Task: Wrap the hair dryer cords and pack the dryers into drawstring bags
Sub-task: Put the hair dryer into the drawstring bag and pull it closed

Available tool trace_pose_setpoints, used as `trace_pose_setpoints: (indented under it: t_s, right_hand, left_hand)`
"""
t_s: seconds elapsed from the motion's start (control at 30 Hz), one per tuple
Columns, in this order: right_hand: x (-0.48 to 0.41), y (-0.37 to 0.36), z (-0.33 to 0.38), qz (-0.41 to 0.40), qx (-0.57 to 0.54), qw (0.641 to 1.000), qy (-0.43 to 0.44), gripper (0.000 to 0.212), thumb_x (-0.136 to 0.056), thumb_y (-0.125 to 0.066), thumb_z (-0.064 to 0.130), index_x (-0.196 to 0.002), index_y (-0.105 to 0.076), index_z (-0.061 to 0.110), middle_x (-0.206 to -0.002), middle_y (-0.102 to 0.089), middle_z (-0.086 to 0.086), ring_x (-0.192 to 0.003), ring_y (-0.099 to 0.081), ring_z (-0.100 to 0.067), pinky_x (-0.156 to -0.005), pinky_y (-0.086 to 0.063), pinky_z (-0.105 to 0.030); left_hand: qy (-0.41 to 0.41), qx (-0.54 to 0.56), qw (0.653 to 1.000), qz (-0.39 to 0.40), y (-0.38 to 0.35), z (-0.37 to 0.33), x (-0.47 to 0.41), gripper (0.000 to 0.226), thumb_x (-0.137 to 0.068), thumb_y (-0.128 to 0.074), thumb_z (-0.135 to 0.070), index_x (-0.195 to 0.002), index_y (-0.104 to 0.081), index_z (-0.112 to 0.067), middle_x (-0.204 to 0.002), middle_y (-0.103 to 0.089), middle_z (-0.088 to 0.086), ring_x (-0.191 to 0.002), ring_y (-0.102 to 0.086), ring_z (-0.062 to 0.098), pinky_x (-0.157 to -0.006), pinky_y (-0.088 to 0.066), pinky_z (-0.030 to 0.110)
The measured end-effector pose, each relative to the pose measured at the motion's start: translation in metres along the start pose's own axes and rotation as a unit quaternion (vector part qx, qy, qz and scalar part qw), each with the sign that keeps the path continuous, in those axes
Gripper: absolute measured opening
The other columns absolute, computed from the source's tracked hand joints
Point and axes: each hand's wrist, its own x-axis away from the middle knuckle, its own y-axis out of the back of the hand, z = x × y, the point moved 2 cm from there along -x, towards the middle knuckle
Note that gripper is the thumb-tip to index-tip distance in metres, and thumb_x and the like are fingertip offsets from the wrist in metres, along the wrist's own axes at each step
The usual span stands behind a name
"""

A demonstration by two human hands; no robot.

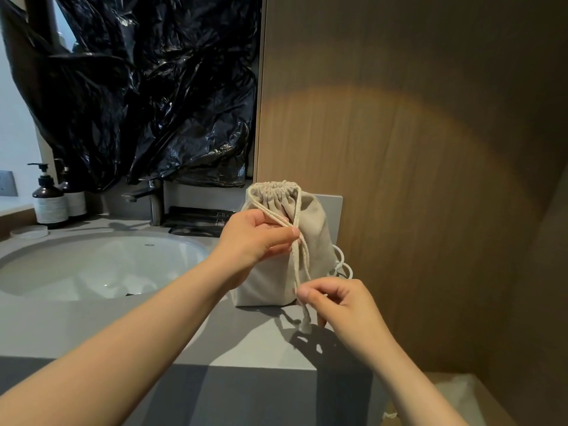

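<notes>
Wood-grain panel (415, 149): fills the right half of the head view; a warm arc of light falls across it. Black plastic sheeting (153, 87): crumpled and glossy, hanging over the wall above the basin.

Grey countertop (153, 333): matte, with a square front edge. White sink basin (92, 272): oval, set into the countertop at left; a small dark mark near its far rim is too small to read.

Drawstring bag (316, 216): cream woven cloth, standing upright at the right end of the countertop, close to the panel and in front of a grey wall plate (335, 210). Its mouth is gathered tightly into pleats and its body is filled out; the contents are hidden.

Left hand (258, 238): thumb and fingers pinch the drawstrings (296, 262) in front of the bag's upper half. Right hand (338, 302): thumb and forefinger pinch the same strings lower down, near the bag's base; the knotted end hangs just below. The strings run from both sides of the mouth and cross between the hands.

Loop of white cord (344, 267): shows behind the bag's right edge.

Two dark pump bottles (50, 201): far left, pale labels illegible. Faucet (150, 198): dark metal, behind the basin. Black packet (196, 219): white print, unreadable. Round dish (29, 232): beside the bottles.
</notes>
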Motion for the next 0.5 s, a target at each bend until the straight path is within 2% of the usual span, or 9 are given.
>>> trace_pose_setpoints:
  t_s: [0.1, 0.2, 0.27, 0.33, 0.4, 0.5]
  right_hand:
    - [-0.004, 0.008, -0.005, -0.078, 0.031, 0.996, -0.022, 0.009, -0.085, -0.068, 0.035, -0.092, -0.068, 0.030, -0.085, -0.067, 0.015, -0.073, -0.063, -0.007, -0.062, -0.052, -0.014]
    - [-0.011, 0.002, -0.006, -0.006, 0.001, 0.999, -0.042, 0.025, -0.087, -0.067, 0.034, -0.111, -0.060, 0.031, -0.107, -0.064, 0.017, -0.063, -0.063, -0.011, -0.056, -0.051, -0.016]
    - [-0.012, 0.000, -0.006, 0.031, -0.038, 0.998, -0.045, 0.023, -0.089, -0.066, 0.027, -0.112, -0.066, 0.025, -0.101, -0.070, 0.007, -0.055, -0.058, -0.010, -0.053, -0.049, -0.018]
    - [-0.012, 0.004, -0.005, 0.029, -0.061, 0.997, -0.042, 0.013, -0.089, -0.066, 0.021, -0.100, -0.073, 0.018, -0.083, -0.072, -0.001, -0.055, -0.056, -0.009, -0.053, -0.048, -0.019]
    - [-0.009, 0.014, -0.005, 0.009, -0.074, 0.996, -0.039, 0.012, -0.090, -0.065, 0.018, -0.092, -0.076, 0.016, -0.074, -0.071, -0.002, -0.056, -0.056, -0.008, -0.052, -0.047, -0.017]
    - [-0.009, 0.031, -0.001, -0.046, -0.101, 0.993, -0.026, 0.012, -0.088, -0.065, 0.013, -0.089, -0.076, 0.016, -0.072, -0.069, -0.007, -0.053, -0.054, -0.011, -0.046, -0.044, -0.018]
  left_hand:
    - [0.001, 0.003, 1.000, -0.001, 0.001, 0.001, -0.001, 0.011, -0.080, -0.071, 0.005, -0.087, -0.067, -0.003, -0.079, -0.073, 0.010, -0.072, -0.071, 0.014, -0.064, -0.057, 0.020]
    - [-0.004, 0.008, 1.000, 0.009, 0.002, 0.001, -0.001, 0.013, -0.081, -0.070, 0.004, -0.092, -0.067, -0.002, -0.082, -0.073, 0.011, -0.074, -0.071, 0.015, -0.065, -0.056, 0.020]
    - [-0.008, 0.007, 1.000, 0.016, 0.003, 0.002, -0.002, 0.016, -0.081, -0.070, 0.003, -0.096, -0.066, 0.000, -0.084, -0.073, 0.012, -0.076, -0.071, 0.016, -0.067, -0.057, 0.022]
    - [-0.015, 0.005, 1.000, 0.016, 0.006, 0.003, -0.002, 0.020, -0.081, -0.070, 0.003, -0.099, -0.065, 0.002, -0.085, -0.073, 0.013, -0.077, -0.070, 0.018, -0.071, -0.059, 0.025]
    - [-0.029, 0.001, 1.000, 0.008, 0.010, 0.005, -0.002, 0.020, -0.081, -0.070, 0.004, -0.099, -0.064, 0.000, -0.085, -0.072, 0.014, -0.077, -0.071, 0.019, -0.070, -0.059, 0.026]
    - [-0.060, -0.028, 0.998, 0.006, 0.015, 0.007, 0.001, 0.019, -0.083, -0.067, 0.007, -0.101, -0.062, 0.003, -0.089, -0.072, 0.019, -0.079, -0.073, 0.026, -0.069, -0.059, 0.028]
